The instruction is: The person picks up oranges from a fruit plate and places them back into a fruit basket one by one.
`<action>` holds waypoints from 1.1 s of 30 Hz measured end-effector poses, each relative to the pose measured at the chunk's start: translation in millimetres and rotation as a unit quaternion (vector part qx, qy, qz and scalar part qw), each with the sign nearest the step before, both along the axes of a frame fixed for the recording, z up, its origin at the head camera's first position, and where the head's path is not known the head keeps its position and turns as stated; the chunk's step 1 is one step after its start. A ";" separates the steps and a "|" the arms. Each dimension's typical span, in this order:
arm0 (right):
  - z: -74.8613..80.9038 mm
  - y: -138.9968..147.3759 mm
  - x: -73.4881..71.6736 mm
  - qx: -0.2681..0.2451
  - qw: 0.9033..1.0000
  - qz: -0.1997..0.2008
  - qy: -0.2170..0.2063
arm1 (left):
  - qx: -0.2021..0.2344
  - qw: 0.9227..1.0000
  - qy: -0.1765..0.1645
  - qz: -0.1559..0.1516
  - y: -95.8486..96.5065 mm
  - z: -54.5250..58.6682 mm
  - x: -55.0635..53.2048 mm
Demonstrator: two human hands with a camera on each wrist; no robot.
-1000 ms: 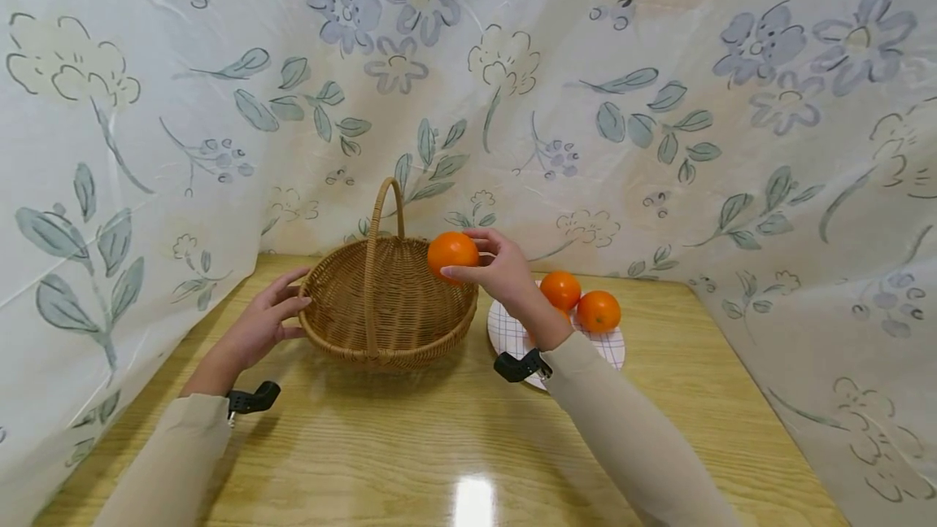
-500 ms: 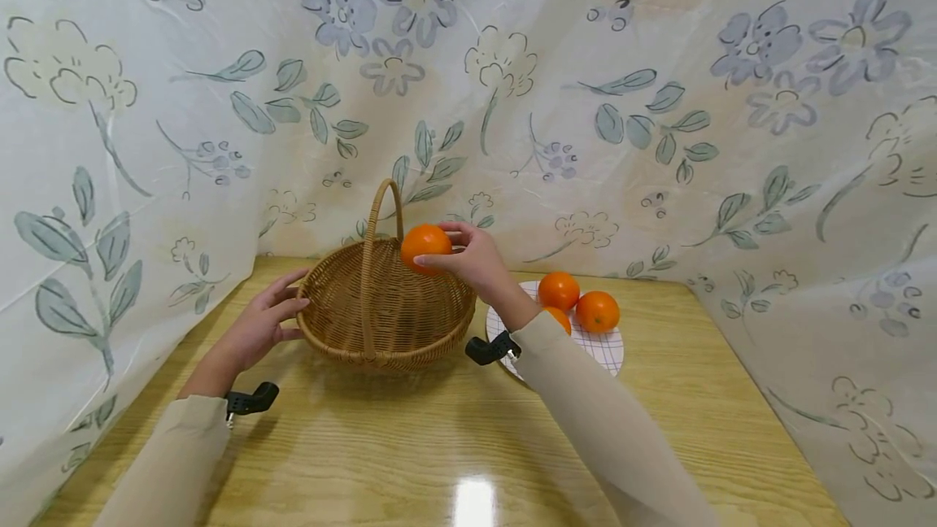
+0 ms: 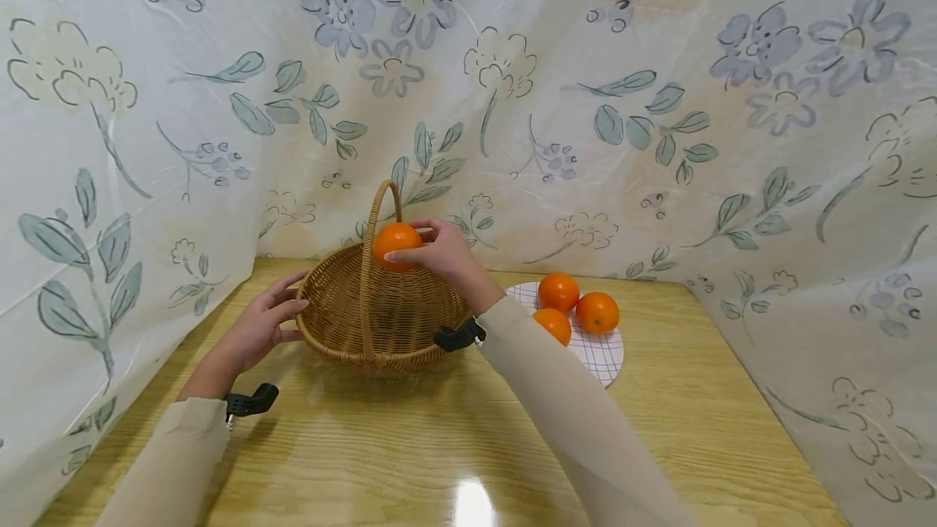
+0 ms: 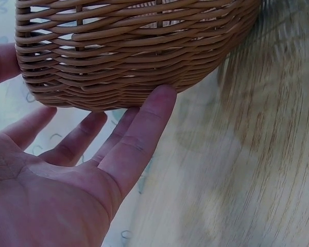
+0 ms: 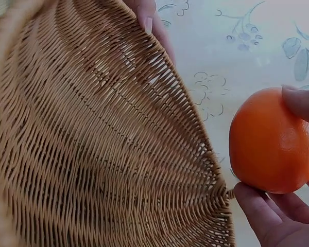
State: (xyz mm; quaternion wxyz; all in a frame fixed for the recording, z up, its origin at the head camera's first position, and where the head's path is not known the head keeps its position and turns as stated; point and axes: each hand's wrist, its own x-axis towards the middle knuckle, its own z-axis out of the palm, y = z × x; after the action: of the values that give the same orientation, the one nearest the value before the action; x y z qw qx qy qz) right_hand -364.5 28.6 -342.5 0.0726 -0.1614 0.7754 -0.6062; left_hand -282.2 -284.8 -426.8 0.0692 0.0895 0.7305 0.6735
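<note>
My right hand [image 3: 442, 250] pinches an orange [image 3: 397, 246] between thumb and fingers, above the wicker basket [image 3: 344, 311] and beside its arched handle [image 3: 372, 267]. The right wrist view shows the thumb on top of the orange [image 5: 268, 144] and the fingers beneath it. At the basket's left side, my left hand [image 3: 259, 328] holds the rim, its thumb over the edge and its fingers against the outside weave. The left wrist view has these fingers [image 4: 139, 134] stretched out along the basket's wall [image 4: 134, 62]. Inside, only bare weave shows.
Right of the basket, a white checked plate [image 3: 602, 352] bears three oranges [image 3: 597, 313], partly covered by the right sleeve [image 3: 564, 397]. A flowered cloth [image 3: 556, 104] hangs behind and at both sides of the wooden table [image 3: 366, 446].
My right hand has carried the orange leftward from the basket's right rim to beside the handle. The left hand keeps its place. More of the plate's front orange shows.
</note>
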 end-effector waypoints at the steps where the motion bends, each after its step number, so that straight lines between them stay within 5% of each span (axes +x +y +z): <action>1: -0.7 -2.7 -1.4 -0.006 1.000 0.004 -0.004 | 0.001 1.000 0.001 -0.001 0.2 0.0 0.2; 20: -18.9 -38.4 -15.1 0.003 0.998 0.028 -0.052 | -0.011 1.000 -0.002 -0.007 -0.5 2.4 0.6; 33: -32.6 -60.0 -18.8 0.055 0.996 0.045 -0.053 | -0.010 1.000 -0.001 -0.009 -0.8 1.1 -1.9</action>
State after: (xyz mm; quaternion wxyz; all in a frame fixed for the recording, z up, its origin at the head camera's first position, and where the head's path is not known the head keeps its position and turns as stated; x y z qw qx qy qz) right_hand -383.3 -31.4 -375.1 0.1493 -0.1593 0.7948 -0.5663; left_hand -284.1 -285.6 -425.7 0.0766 0.0945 0.7365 0.6654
